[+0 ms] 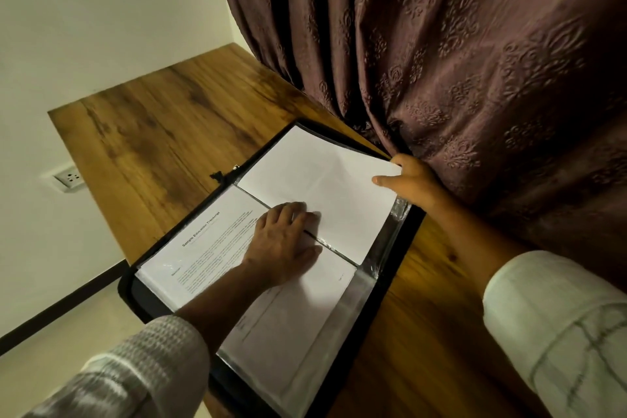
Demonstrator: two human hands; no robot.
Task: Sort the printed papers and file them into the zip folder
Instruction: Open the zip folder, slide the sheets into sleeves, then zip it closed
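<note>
Presses the left hand [285, 241] flat, fingers straight, on the Sample Education Transcript page [210, 248] near the spine of the black zip folder [402, 241], open on the wooden table [163, 132]. Pinches with the right hand [410, 180], thumb on top, the outer edge of a white sheet [322, 176] lying over the folder's far half, beside the brown curtain [475, 61].

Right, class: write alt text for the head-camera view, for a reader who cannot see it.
A person's left hand rests flat on a printed page in an open zip folder on a wooden table, while the right hand pinches the corner of a blank sheet. A brown curtain hangs behind.
</note>
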